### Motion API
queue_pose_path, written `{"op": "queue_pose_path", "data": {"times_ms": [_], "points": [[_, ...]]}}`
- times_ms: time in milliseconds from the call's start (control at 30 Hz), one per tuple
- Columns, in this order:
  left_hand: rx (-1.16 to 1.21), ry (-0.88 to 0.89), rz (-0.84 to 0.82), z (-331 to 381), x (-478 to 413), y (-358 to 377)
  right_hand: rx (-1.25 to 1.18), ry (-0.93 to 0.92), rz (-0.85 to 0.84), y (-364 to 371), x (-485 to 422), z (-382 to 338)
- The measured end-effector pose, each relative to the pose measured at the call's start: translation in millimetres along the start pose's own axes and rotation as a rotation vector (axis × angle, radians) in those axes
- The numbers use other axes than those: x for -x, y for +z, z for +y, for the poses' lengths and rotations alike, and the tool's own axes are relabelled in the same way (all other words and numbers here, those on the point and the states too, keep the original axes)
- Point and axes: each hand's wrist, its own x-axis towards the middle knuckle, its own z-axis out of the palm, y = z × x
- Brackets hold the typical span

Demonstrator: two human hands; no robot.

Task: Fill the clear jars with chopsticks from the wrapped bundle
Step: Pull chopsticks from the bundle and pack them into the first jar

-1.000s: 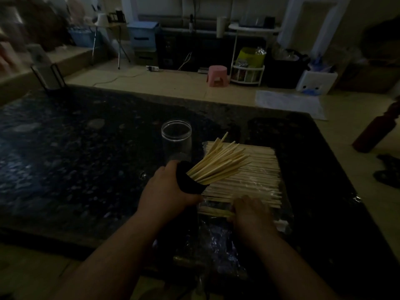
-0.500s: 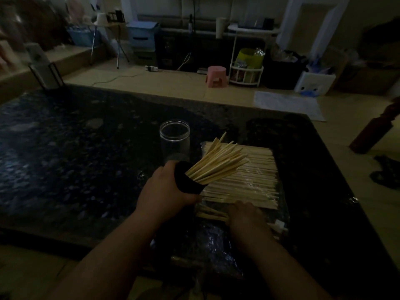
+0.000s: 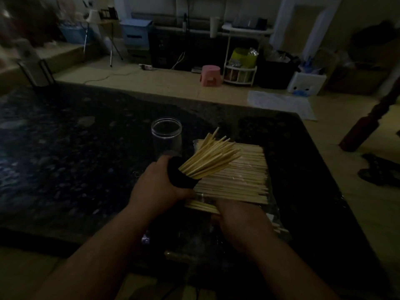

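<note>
Partly hidden: right hand [image 3: 236, 219] fingers.

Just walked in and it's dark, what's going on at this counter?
A person is sorting chopsticks. The left hand holds a dark container, tilted, with chopsticks fanning out of it. The right hand rests on the near edge of the flat bundle on the dark countertop. A clear jar stands empty behind.
</note>
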Motion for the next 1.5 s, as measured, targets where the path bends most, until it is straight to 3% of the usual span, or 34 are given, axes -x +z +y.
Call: {"op": "queue_pose_path", "data": {"times_ms": [233,367,500,700,867,1033,1067,1167,1200,1300,1433,1500], "points": [[-0.001,-0.033,0.011,1,0,-5,0.129,-0.035,-0.005,-41,8,-9],[-0.019,-0.049,0.013,0,-1,-6,0.193,-0.112,0.240,-61,10,-13],[-0.047,-0.030,-0.020,3,2,-6,0.044,-0.185,0.548,-65,6,-7],[-0.080,-0.024,-0.025,2,4,-5,0.058,-0.095,0.646,-65,3,-4],[-0.085,-0.019,-0.015,1,3,-3,-0.155,-0.007,0.679,-58,0,2],[-0.104,-0.021,-0.024,-1,1,-2,-0.915,0.154,0.614,-76,-6,5],[-0.118,-0.022,-0.031,-1,1,-2,-0.932,0.112,0.624,-79,-5,3],[-0.156,-0.022,-0.048,-3,2,2,-0.594,-0.103,0.878,-66,-3,-11],[-0.168,-0.023,-0.054,-3,1,3,-0.589,-0.119,0.920,-61,-3,-14],[-0.184,-0.024,-0.068,-6,-1,5,-0.829,-0.056,0.913,-56,-8,-20],[-0.196,-0.022,-0.073,-7,-1,6,-1.223,0.091,0.754,-55,-12,-24],[-0.199,-0.011,-0.071,-6,-1,6,-1.276,0.139,0.728,-54,-12,-24]]}}
